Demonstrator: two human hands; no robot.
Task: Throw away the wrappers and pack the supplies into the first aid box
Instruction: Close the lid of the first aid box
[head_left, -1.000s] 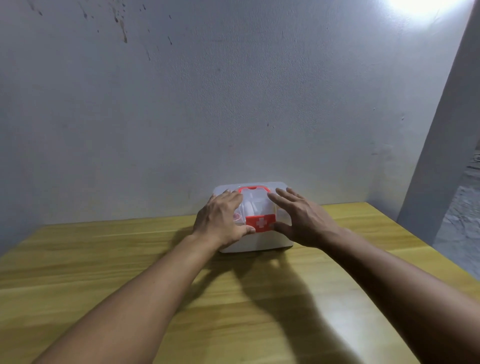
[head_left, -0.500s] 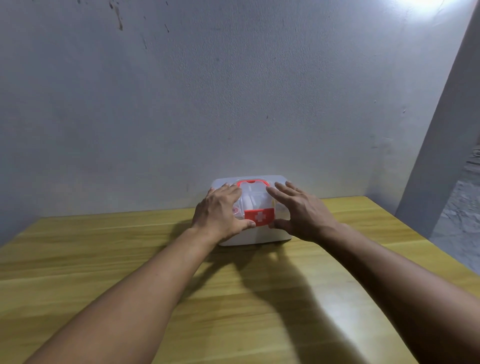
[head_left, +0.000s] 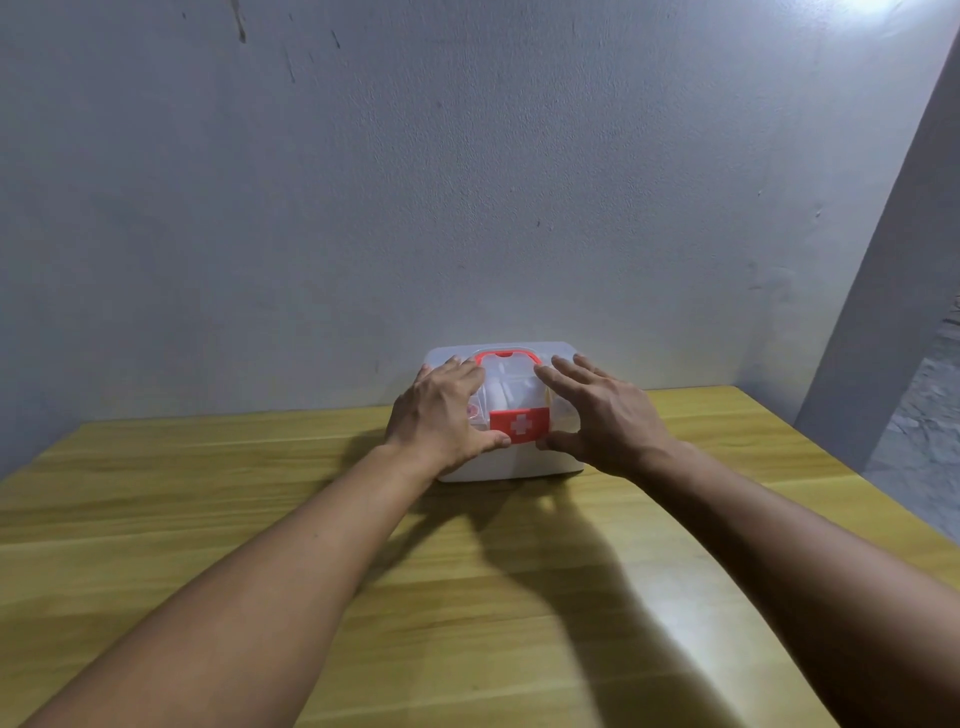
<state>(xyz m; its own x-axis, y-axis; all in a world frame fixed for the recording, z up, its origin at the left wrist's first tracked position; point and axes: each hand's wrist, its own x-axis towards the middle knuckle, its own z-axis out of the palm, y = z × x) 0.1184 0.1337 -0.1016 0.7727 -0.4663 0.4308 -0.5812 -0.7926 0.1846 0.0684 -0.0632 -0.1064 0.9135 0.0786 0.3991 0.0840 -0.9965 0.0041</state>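
We rested our left hand (head_left: 441, 415) and right hand (head_left: 605, 415) spread flat on the closed first aid box (head_left: 511, 465). Our thumbs flanked its red latch (head_left: 519, 426).

First aid box (head_left: 506, 465) sits on desk (head_left: 208, 499) at far edge, right against wall (head_left: 467, 182) behind it. Left hand (head_left: 441, 415) on box's left side, right hand (head_left: 608, 415) on right side, w/ latch (head_left: 519, 426) btwn thumbs at front and handle (head_left: 506, 357) on top.
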